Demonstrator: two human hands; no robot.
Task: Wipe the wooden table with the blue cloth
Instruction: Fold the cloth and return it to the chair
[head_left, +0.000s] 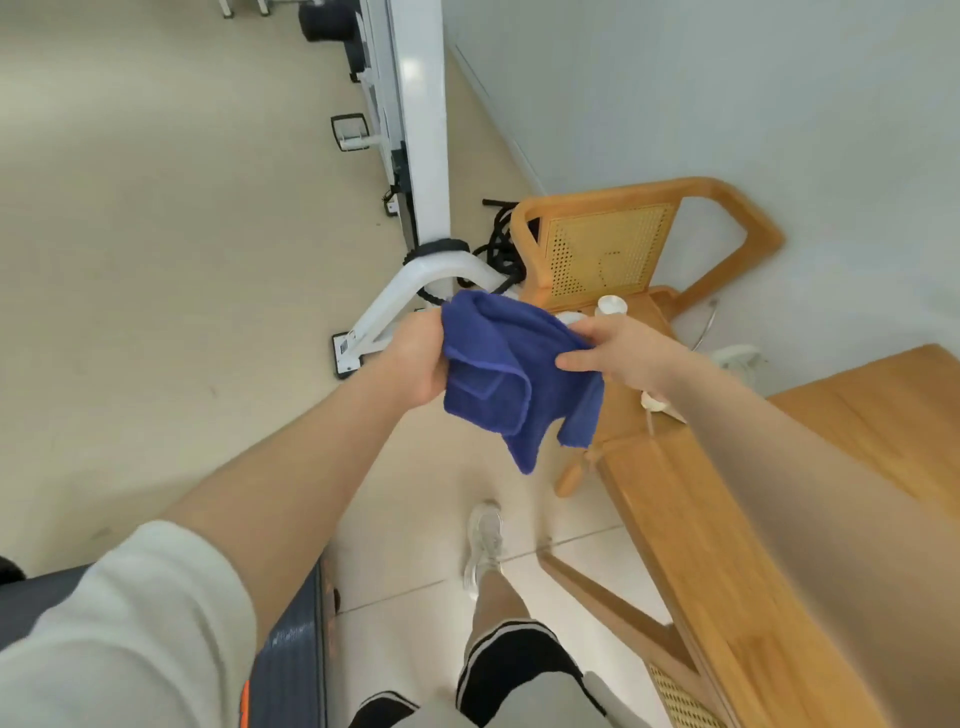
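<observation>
From the head camera, the blue cloth hangs in mid-air at the centre of the frame, bunched and folded over itself; the left hand grips its left edge with curled fingers, the right hand pinches its right side between thumb and fingers; the wooden table runs along the lower right, its top not yet touched by the cloth. Beyond the right hand, small white containers stand on the wood near a rattan-backed chair; I'd judge a careless sweep could knock them over; a cloth left this crumpled might wipe unevenly, or its dangling corner could drag.
</observation>
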